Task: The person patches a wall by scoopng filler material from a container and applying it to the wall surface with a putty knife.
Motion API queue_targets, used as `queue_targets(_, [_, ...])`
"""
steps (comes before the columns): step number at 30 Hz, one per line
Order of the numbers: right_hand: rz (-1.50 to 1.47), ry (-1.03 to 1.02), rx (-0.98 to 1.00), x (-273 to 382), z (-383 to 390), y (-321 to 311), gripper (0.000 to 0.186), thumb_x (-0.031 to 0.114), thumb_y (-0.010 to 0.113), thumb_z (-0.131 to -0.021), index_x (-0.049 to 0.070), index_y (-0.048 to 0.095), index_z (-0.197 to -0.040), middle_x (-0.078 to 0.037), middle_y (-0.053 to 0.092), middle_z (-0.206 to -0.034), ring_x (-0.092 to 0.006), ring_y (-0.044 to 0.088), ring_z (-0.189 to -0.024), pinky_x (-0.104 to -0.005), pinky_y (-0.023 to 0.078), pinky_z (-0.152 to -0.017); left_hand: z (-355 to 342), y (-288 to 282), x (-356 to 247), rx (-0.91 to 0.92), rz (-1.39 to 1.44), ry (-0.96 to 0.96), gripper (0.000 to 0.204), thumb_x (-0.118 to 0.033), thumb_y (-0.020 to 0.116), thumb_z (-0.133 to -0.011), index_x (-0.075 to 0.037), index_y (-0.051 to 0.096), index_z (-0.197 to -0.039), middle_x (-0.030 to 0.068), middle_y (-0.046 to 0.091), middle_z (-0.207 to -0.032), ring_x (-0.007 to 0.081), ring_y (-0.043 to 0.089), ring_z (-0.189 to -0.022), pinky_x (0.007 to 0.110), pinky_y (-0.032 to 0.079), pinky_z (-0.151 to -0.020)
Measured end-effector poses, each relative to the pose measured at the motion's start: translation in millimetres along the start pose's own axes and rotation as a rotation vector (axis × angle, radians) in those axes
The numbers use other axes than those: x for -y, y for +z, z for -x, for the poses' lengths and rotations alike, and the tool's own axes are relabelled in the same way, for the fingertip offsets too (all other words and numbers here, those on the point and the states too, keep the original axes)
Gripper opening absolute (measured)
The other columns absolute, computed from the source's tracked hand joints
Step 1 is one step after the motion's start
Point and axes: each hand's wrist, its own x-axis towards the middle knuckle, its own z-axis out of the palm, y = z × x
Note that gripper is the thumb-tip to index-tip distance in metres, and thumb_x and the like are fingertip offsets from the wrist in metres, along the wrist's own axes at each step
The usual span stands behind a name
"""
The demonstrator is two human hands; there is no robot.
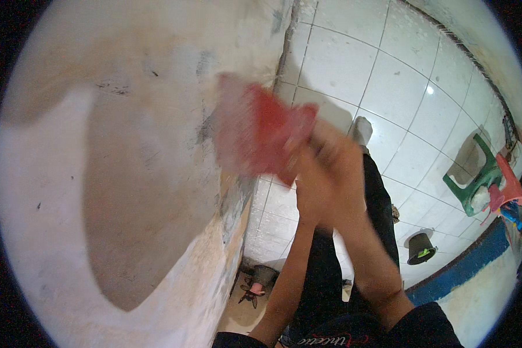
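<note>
A red, flat, sheet-like piece (255, 130) is held up against the patchy wall (151, 191) on my left. Motion smears it, so I cannot make out its exact kind. My left hand (308, 194) and my right hand (341, 171) are close together at its right end. Both look closed on it, with the right hand's blurred fingers curled near its upper right corner. The left fingers are partly hidden behind the red piece and the other hand. Grey and bare patches mark the wall around it.
White floor tiles (400, 104) spread below, where my foot (362, 130) shows. To the right stand a green plastic stool (480, 174), a red plastic item (509, 182) and a dark bucket (419, 249). Another dark bucket (265, 274) is near the wall's foot.
</note>
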Motion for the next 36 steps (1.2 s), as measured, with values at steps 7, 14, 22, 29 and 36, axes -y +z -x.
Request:
queue_targets(7, [0.169,0.14,-0.004,-189,-146,-91,0.019,0.009,0.054,-0.093,-0.006,0.061,-0.102,-0.013,0.068,-0.085,-0.0194,0.067,-0.075,-0.0328,0.054,-0.066,-4,-21,17,-0.062,0.111,-0.094,0.071,-0.061,0.032,-0.099,-0.008,0.035,-0.146,0.0136,0.047,-0.141,0.0321,0.046,-0.13,0.047,0.039,-0.109])
queue_targets(14, [0.763,0.001,0.071,-289,-192,-5,0.025,0.021,0.067,-0.078,-0.003,0.063,-0.085,-0.016,0.067,-0.07,-0.0267,0.065,-0.06,-0.0384,0.053,-0.056,0,-47,28,-0.107,0.167,-0.072,0.07,-0.063,0.035,-0.098,-0.01,0.038,-0.144,0.0125,0.045,-0.142,0.0327,0.045,-0.129,0.048,0.038,-0.108])
queue_targets(22, [0.46,0.209,-0.017,-292,-198,38,0.021,0.006,0.066,-0.079,-0.014,0.061,-0.076,-0.022,0.065,-0.07,-0.0269,0.068,-0.061,-0.0386,0.059,-0.058,3,-69,20,-0.172,0.172,-0.006,0.07,-0.063,0.033,-0.098,-0.011,0.037,-0.145,0.0127,0.043,-0.144,0.0331,0.043,-0.132,0.05,0.036,-0.109])
queue_targets(29, [0.811,-0.766,0.33,-129,-189,9,0.029,0.022,0.064,-0.083,-0.004,0.069,-0.071,-0.014,0.067,-0.066,-0.021,0.064,-0.054,-0.0344,0.049,-0.05,12,-75,10,-0.199,0.137,-0.021,0.071,-0.065,0.034,-0.097,-0.014,0.037,-0.146,0.0126,0.042,-0.145,0.0353,0.042,-0.132,0.054,0.036,-0.108])
queue_targets(36, [0.314,-0.477,0.429,16,-135,-26,0.02,0.006,0.058,-0.087,-0.013,0.063,-0.086,-0.021,0.063,-0.08,-0.0295,0.066,-0.074,-0.0384,0.057,-0.074,13,-83,-3,-0.19,0.206,-0.024,0.073,-0.067,0.04,-0.093,-0.018,0.038,-0.146,0.0103,0.041,-0.146,0.0348,0.041,-0.132,0.055,0.034,-0.109])
